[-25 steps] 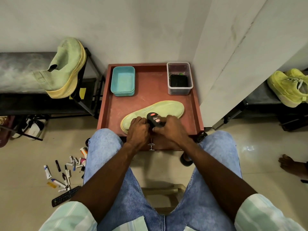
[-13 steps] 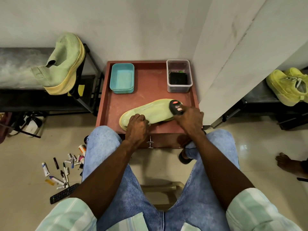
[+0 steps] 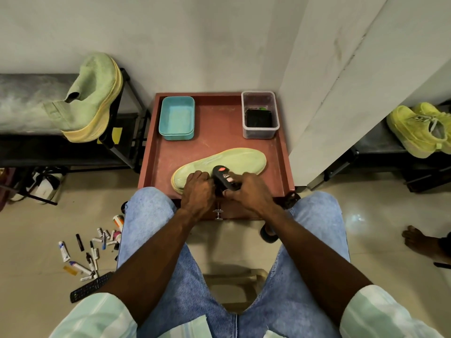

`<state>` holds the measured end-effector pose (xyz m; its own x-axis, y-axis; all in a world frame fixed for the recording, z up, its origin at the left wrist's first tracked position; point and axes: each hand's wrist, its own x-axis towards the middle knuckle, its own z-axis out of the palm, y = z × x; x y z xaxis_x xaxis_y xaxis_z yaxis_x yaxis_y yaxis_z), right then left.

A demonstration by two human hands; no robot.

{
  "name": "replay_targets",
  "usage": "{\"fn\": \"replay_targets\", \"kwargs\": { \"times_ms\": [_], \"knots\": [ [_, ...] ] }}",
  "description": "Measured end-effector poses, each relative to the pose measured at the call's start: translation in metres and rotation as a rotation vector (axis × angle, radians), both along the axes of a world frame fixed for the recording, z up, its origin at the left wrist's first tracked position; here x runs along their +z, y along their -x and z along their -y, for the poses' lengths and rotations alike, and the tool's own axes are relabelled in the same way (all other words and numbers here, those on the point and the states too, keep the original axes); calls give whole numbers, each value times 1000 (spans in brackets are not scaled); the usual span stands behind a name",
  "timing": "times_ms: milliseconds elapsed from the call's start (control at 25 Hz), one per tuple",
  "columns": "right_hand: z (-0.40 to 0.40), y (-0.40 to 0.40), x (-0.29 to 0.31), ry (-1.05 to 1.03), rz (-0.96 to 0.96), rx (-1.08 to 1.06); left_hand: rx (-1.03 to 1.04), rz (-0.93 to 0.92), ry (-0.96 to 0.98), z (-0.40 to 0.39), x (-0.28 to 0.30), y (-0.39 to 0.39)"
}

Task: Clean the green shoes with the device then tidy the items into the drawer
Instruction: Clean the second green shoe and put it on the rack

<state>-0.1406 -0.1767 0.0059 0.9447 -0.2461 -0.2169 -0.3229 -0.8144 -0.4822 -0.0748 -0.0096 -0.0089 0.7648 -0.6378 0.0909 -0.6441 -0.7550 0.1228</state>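
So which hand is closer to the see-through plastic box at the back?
Right. The right hand holds the black cleaning device, below the clear plastic box on its side. The left hand grips the green shoe farther left.

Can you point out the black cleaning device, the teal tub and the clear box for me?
black cleaning device (image 3: 225,178): head view, on its top face.
teal tub (image 3: 177,117): head view, inside floor.
clear box (image 3: 260,96): head view, far wall.
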Motion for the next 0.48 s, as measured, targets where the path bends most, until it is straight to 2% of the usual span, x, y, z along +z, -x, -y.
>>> {"fn": "replay_targets", "kwargs": {
  "times_ms": [40,160,200,240,320,360,480],
  "knots": [
    [9,-2,-1,36,17,-49,8,-6,-5,0,-1,0],
    [48,-1,3,258,138,-407,68,-31,28,-1,0,-1],
    [47,-1,2,246,165,-405,80,-41,27,-1,1,-2],
    [39,0,0,214,175,-310,82,-45,26,0,2,-2],
    [20,4,-9,150,97,-76,80,-43,15,1,3,-2],
    [22,4,-9,153,62,-72,86,-46,6,2,5,-3],
    [49,0,-5,187,104,-411,109,-40,7,1,5,-5]
  ]
}}
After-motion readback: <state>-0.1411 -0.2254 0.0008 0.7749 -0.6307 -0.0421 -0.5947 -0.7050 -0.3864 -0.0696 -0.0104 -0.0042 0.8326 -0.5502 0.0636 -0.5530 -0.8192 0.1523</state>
